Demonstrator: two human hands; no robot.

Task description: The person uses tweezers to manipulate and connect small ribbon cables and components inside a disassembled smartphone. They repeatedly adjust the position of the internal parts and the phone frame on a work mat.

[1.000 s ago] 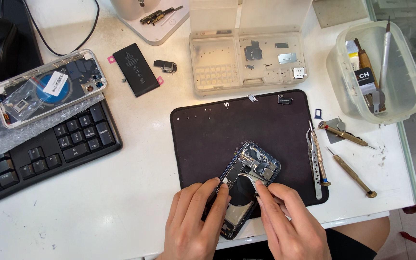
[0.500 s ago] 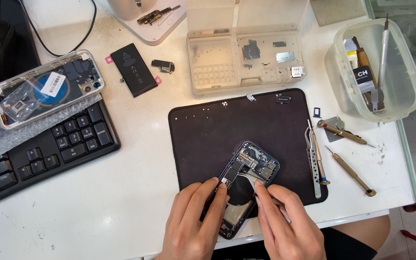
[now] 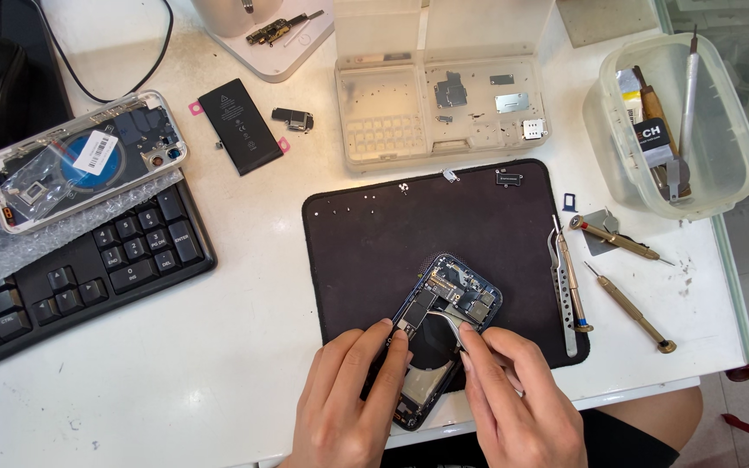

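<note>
At six o'clock on the black rubber mat (image 3: pixel 374 234), my left hand (image 3: pixel 344 399) steadies the opened blue phone (image 3: pixel 439 334) with fingers pressed flat while my right hand (image 3: pixel 517 403) pinches slim metal tweezers (image 3: pixel 446 319); light, level strokes seem best.

Left hand (image 3: pixel 340 403) palm-down, fingers (image 3: pixel 394 347) extended forward, right hand (image 3: pixel 522 403) close beside it, fingers pinched together
</note>
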